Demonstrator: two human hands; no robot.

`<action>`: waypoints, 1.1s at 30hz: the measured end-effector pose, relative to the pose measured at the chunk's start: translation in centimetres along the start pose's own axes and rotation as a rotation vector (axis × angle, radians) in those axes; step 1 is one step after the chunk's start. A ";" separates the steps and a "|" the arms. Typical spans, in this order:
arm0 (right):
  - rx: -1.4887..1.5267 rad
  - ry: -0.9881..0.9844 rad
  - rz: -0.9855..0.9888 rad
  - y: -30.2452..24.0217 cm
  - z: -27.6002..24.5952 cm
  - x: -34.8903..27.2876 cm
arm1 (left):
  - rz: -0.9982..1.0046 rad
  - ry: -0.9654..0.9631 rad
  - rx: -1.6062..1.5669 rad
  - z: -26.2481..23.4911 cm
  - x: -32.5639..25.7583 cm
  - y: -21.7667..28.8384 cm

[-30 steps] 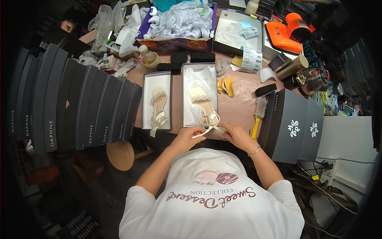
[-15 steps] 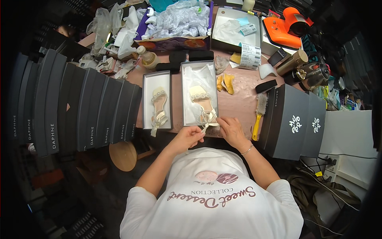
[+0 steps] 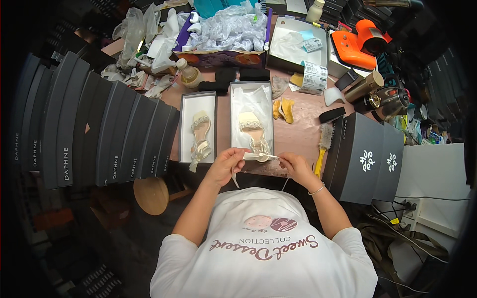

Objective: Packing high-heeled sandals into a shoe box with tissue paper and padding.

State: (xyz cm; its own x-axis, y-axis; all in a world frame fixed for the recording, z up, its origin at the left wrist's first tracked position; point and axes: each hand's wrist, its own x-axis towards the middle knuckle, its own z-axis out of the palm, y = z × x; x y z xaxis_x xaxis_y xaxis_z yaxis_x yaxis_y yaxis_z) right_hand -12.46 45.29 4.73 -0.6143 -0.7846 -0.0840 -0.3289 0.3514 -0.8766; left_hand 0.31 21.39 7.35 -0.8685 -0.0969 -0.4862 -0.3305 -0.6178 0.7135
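Observation:
Two open grey shoe boxes lie side by side on the brown table. The left box [image 3: 185,124] holds a cream beaded sandal [image 3: 200,136] with its strap hanging over the near edge. The right box [image 3: 252,89], lined with white tissue, holds the matching sandal [image 3: 253,131]. My left hand [image 3: 226,164] and my right hand [image 3: 294,166] meet at the near end of the right box, both pinching the white strap [image 3: 261,156] of that sandal, stretched between them.
A row of upright dark shoe boxes [image 3: 94,134] stands at my left, two more [image 3: 367,159] at my right. A yellow-handled brush [image 3: 323,144] lies beside my right hand. Crumpled plastic bags in a purple carton [image 3: 223,35], an orange device [image 3: 355,44] and a round wooden stool [image 3: 151,194] surround the table.
Both hands have shifted slightly along the near end of the right box while keeping hold of the sandal's strap. The boxes and the other sandal have not moved.

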 end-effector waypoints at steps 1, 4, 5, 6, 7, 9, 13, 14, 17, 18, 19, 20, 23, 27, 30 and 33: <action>0.180 -0.037 0.088 0.0 0.0 0.2 | 0.021 -0.041 -0.036 0.3 0.1 -0.2; 0.634 -0.127 0.360 -0.7 0.4 0.9 | 0.057 -0.124 -0.090 1.3 0.4 -0.7; 0.729 -0.154 0.448 -0.7 0.7 1.2 | 0.074 -0.127 -0.054 1.4 0.5 -0.7; 0.824 -0.182 0.536 -0.6 1.0 1.4 | 0.091 -0.130 -0.019 1.5 0.7 -0.8; 0.819 -0.204 0.522 -0.2 1.3 1.4 | 0.109 -0.132 0.016 1.4 0.8 -0.8; 0.808 -0.248 0.495 0.5 1.9 1.4 | 0.118 -0.113 0.045 1.0 0.9 -0.9; 0.583 -0.206 0.388 -0.3 1.3 0.6 | 0.131 -0.036 -0.054 0.8 1.2 -1.4; 0.478 -0.169 0.326 -0.8 1.0 0.3 | 0.142 -0.025 -0.064 1.0 1.3 -1.4; -0.189 0.069 -0.070 -1.3 0.3 0.3 | 0.164 -0.006 -0.069 2.0 1.9 -1.7; -0.469 0.169 -0.238 -1.4 0.1 0.5 | 0.167 -0.010 -0.055 2.3 2.1 -1.7; -0.487 0.175 -0.200 -1.2 0.0 0.6 | 0.169 -0.013 -0.042 2.6 2.2 -1.9; -0.503 0.182 -0.164 -1.0 0.1 0.8 | 0.172 -0.014 0.001 2.8 2.4 -2.1; -0.267 0.282 -0.014 -1.2 0.5 1.7 | 0.183 -0.007 0.099 3.4 2.5 -2.5; 0.132 0.229 0.200 -1.6 1.4 2.3 | 0.204 0.022 0.103 3.4 2.4 -2.2; 0.615 0.169 0.162 -1.4 2.4 2.4 | 0.206 0.035 0.087 3.0 2.8 -2.5; 0.778 0.207 0.173 -3.3 2.3 2.5 | 0.216 0.048 0.093 3.5 2.7 -2.2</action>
State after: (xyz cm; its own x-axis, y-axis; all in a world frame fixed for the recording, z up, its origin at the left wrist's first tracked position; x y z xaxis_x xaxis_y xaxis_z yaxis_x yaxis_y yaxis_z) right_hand -11.22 40.98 6.33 -0.7554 -0.6151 -0.2258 0.3272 -0.0555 -0.9433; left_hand -2.60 25.23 6.29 -0.9047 -0.2578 -0.3391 -0.1731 -0.5047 0.8458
